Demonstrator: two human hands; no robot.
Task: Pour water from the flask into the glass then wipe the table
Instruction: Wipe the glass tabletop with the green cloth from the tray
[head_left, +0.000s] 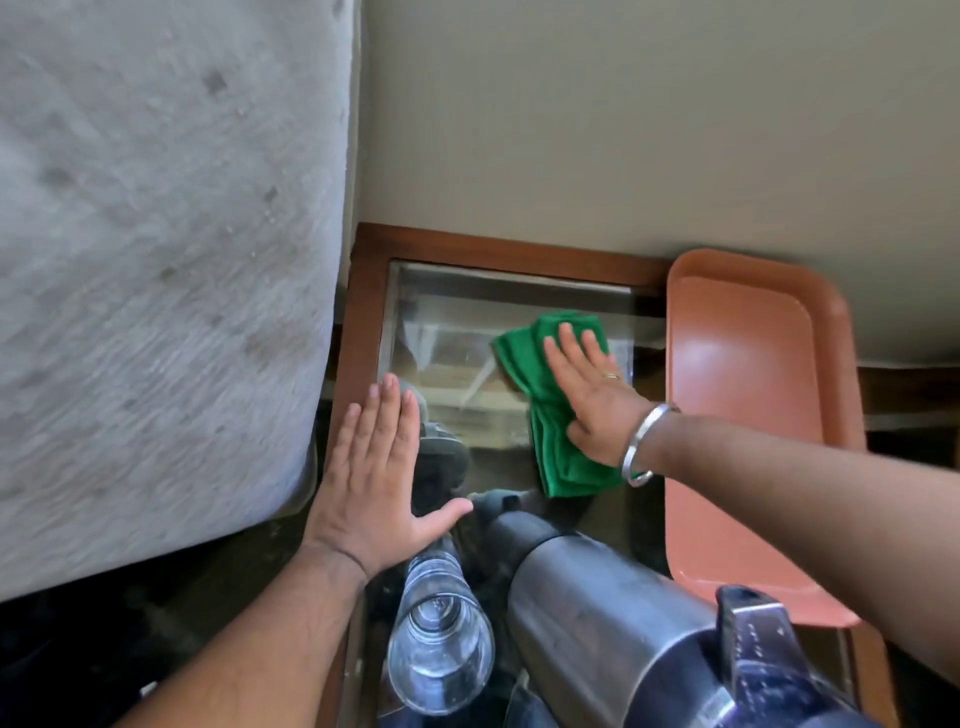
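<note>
Already your glass (440, 657) holds water and stands beside the upright flask (613, 618), so pouring looks done. Your right hand (592, 392) presses flat on the green cloth (540, 395) mid-table (363, 312); your left hand (376, 478) rests open, empty. Wiping remains.

Right hand (592, 395) flat on cloth (545, 415)

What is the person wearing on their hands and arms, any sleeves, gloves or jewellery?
No gloves and no sleeves in view: both forearms are bare. The right hand has a thin ring on one finger and a plain silver-coloured metal bangle around the wrist. The left hand shows no ring or band.
</note>
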